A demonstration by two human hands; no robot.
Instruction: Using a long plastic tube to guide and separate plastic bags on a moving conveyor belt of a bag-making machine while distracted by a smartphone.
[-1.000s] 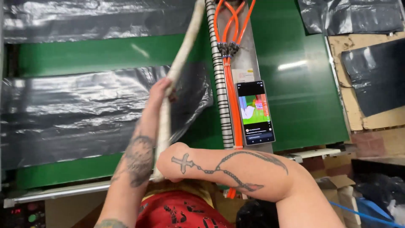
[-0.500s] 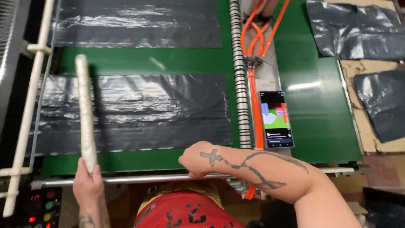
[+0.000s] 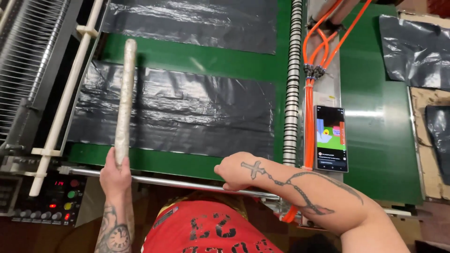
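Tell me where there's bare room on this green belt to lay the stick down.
Bare green belt runs between the two black plastic sheets, and right of the phone. Crowded: orange hoses beside it.

Left hand (image 3: 115,172): swung from frame centre to lower left; now gripping pale wrapped rod (image 3: 124,100) upright over black plastic sheet (image 3: 178,115)
Rod: straightened
Right hand (image 3: 239,171): lowered onto steel rail (image 3: 178,182)

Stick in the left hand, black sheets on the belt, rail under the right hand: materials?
Stick: looks like pale worn wood or wrapped cardboard, matte, mottled; cannot tell which. Black sheets: thin plastic film, glossy, wrinkled with sharp highlights. Rail: bare metal, likely steel, bright mirror-like sheen. Left hand grips the stick; right hand rests on the rail.
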